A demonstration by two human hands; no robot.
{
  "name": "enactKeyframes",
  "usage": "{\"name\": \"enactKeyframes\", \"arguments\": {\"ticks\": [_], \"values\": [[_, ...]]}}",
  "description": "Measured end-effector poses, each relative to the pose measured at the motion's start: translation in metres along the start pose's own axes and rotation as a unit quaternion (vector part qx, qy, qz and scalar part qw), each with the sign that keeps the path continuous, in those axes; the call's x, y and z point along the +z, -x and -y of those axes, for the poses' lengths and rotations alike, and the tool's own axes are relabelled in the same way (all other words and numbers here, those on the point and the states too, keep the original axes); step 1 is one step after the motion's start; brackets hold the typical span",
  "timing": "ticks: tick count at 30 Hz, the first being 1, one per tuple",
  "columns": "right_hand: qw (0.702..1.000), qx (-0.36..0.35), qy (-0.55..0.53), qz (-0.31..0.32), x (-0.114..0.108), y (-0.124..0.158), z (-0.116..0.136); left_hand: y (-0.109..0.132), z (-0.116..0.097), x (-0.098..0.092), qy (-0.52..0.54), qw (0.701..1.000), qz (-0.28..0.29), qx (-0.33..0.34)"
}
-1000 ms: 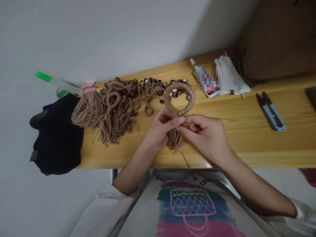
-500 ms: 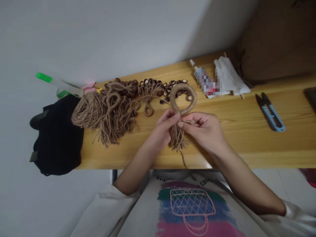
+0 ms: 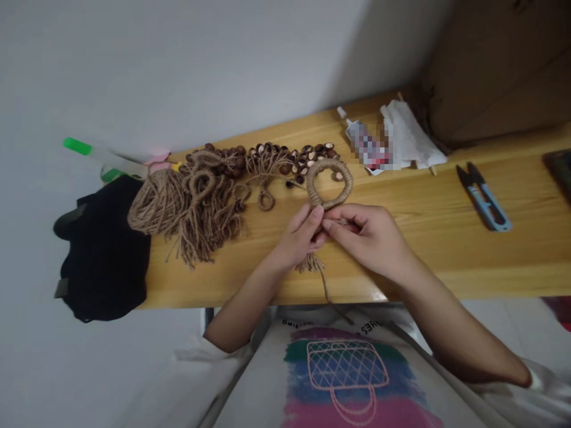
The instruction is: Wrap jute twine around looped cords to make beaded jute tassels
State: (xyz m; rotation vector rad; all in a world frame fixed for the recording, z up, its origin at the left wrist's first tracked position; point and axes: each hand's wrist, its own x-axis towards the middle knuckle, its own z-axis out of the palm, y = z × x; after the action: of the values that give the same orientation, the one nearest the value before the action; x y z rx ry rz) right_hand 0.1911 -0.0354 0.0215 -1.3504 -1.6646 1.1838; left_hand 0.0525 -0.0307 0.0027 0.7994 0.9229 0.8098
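A jute-wrapped ring [image 3: 329, 183] with a tassel [image 3: 311, 263] hanging below lies on the wooden table [image 3: 446, 238]. My left hand [image 3: 300, 236] pinches the neck between ring and tassel, fingers closed round the twine. My right hand [image 3: 366, 238] meets it from the right, fingertips pinched on the same neck, where a thin strand shows. One loose strand [image 3: 329, 294] trails off the table's front edge toward my shirt.
Left of the ring lie a jute twine bundle [image 3: 154, 202], several finished tasselled rings [image 3: 207, 202] and brown beads [image 3: 267, 151]. A glue tube [image 3: 363, 142], white tissue [image 3: 413, 139] and blue thread snips [image 3: 484, 199] sit to the right. A black bag [image 3: 104, 249] hangs at the left edge.
Both hands slid a little toward the ring and closed tighter on the neck; the tassel is now mostly hidden behind my left hand. The view shifted slightly.
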Motion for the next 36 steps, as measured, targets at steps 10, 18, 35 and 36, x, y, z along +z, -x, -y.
{"name": "enactKeyframes", "arguments": {"ticks": [10, 18, 35, 36], "values": [[0.973, -0.078, 0.188, 0.111, -0.016, -0.001, -0.002, 0.005, -0.014, -0.011, -0.425, 0.901, 0.014, 0.088], [0.987, -0.126, 0.046, 0.092, -0.013, 0.008, -0.001, 0.005, -0.025, -0.008, -0.396, 0.906, 0.025, 0.145], [0.940, -0.269, 0.189, 0.089, -0.016, 0.025, 0.009, 0.016, -0.029, -0.014, -0.341, 0.925, 0.066, 0.154], [0.940, -0.250, 0.217, 0.078, -0.013, 0.023, 0.007, 0.015, -0.026, -0.016, -0.336, 0.927, 0.041, 0.161]]}}
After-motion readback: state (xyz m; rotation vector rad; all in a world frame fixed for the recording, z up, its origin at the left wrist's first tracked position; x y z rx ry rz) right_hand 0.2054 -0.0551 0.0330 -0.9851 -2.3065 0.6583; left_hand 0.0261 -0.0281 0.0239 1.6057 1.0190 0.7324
